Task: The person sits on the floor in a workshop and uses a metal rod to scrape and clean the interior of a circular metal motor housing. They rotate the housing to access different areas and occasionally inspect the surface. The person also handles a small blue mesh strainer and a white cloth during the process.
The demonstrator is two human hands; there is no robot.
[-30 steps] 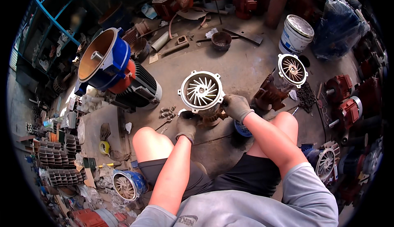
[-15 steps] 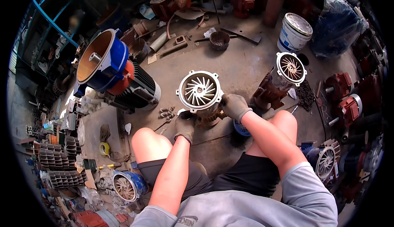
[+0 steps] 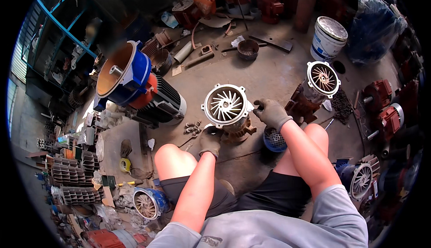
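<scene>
Mid-frame, lower left of the rusty motor unit (image 3: 238, 130), is my gloved left hand (image 3: 211, 141): fingers curled in close at its side. Can't tell whether they grip or just rest there; the fingertips are dark and partly lost against the body. Right of it, my gloved right hand (image 3: 272, 114) is bent inward, thumb and forefinger narrow, next to the ring's right edge. Contact unclear, and no telling if something small is pinched.

Unit stands at frame centre, top toward me. Done, as far as I can judge: bladed wheel (image 3: 226, 105) sits inside the pale ring (image 3: 206, 110), unit upright. No cover over the blades, so that end looks unclosed; what else is left, can't say. Second motor unit (image 3: 301, 97), right of centre, has a similar open bladed top, so about the same stage by the look of it.

Further out: blue basket (image 3: 274, 149) below my right hand, partly hidden by forearm and knee, contents unreadable. Loose metal pieces (image 3: 193, 127) to the left, too small to sort. Big blue-topped motor (image 3: 167, 101) upper left, bowl (image 3: 248, 58) top centre, white bucket (image 3: 321, 46) upper right. Frame edges: dark, warped, clutter cut off.
</scene>
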